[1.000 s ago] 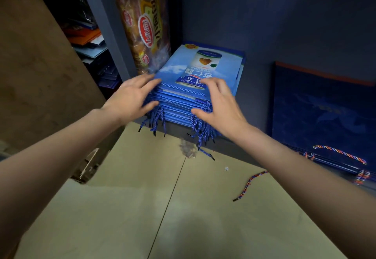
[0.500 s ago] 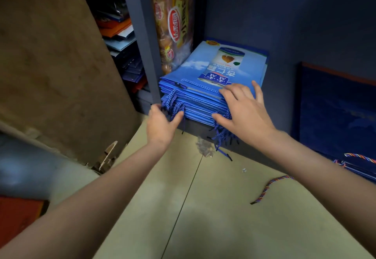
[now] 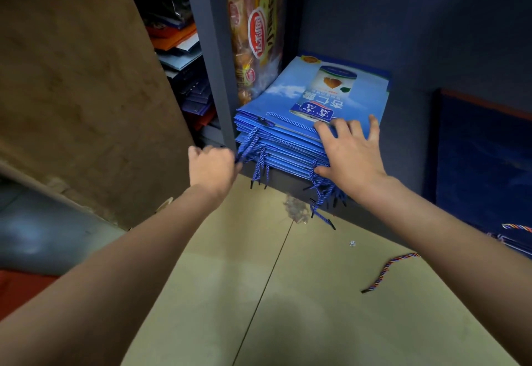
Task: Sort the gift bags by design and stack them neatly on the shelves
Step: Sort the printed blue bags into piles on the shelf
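Nearest the camera, on the tan floor, a loose cord lay by itself, well apart from the shelf.

Further in, the left hand was curled just beside the stack's left front corner. A blue handle ran down to its fingertips, but whether the fingers pinched it or only touched it could not be told.

The right hand lay over the front right of the stack, fingers spread apart on the top bag and thumb pressed against the front edges. The stack, all one light-blue design, sat flat on the bottom shelf, its left side near the upright. Several handles hung out over the shelf lip.

The step looked like squaring the stack and tidying its handles. Done well, the right hand would hold the bags down firmly while the left tucks the dangling cords in, without dragging the upper bags forward. The front edges should end flush.

Beyond, a snack bag stood behind the stack, and dark bags leaned to the right.
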A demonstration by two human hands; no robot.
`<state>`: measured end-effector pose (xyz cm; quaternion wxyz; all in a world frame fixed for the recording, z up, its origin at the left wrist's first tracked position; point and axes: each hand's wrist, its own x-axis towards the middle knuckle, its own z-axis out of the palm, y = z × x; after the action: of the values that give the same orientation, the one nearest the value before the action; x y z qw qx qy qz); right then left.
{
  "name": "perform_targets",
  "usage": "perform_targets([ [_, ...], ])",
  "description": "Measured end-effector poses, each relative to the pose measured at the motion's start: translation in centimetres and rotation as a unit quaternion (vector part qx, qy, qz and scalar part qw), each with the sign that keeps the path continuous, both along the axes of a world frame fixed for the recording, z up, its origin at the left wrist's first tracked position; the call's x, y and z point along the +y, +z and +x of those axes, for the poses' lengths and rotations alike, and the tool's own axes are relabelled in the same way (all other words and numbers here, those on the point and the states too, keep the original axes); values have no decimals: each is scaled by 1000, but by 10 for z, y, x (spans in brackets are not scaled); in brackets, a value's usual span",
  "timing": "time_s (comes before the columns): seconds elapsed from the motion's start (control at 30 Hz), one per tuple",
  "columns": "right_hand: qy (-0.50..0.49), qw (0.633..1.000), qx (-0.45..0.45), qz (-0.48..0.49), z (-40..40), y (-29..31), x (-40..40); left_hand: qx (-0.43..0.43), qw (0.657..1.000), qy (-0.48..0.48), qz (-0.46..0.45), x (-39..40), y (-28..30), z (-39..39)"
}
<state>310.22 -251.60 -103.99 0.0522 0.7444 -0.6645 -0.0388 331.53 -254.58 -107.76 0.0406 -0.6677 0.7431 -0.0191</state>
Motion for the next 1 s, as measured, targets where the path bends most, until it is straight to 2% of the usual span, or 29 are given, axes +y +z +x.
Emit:
perform_targets([
  [0.07,-1,1000,-1,2,0,0,0,-5,994,-19,104,6,-14,8],
  [0.13,-1,1000,3,2,-1,-1,0,79,985,8,154,10,-21,18],
  [0.2,1,1000,5,2,-1,-1,-1,218,971,37,89,12,-17,26],
  [0.3,0,1000,7,3,-1,0,-2,306,946,-13,-105,13,3,18],
  [0.33,0,1000,9,2,-1,0,-2,324,937,-14,-128,12,10,11],
  [0.4,-2,1000,11,5,0,1,-2,353,930,48,-95,7,14,-7],
  [0.5,-4,1000,9,4,0,-1,-1,305,938,167,-1,2,9,-33],
  [0.57,-5,1000,9,2,1,-2,-1,273,945,180,8,1,4,-43],
  [0.7,-11,1000,9,2,2,-1,0,252,957,141,-2,2,9,-44],
  [0.9,-7,1000,26,-5,4,7,-2,83,995,15,-52,-14,21,-19],
  [1.0,-10,1000,20,5,4,7,-2,89,995,19,-36,-15,18,-16],
])
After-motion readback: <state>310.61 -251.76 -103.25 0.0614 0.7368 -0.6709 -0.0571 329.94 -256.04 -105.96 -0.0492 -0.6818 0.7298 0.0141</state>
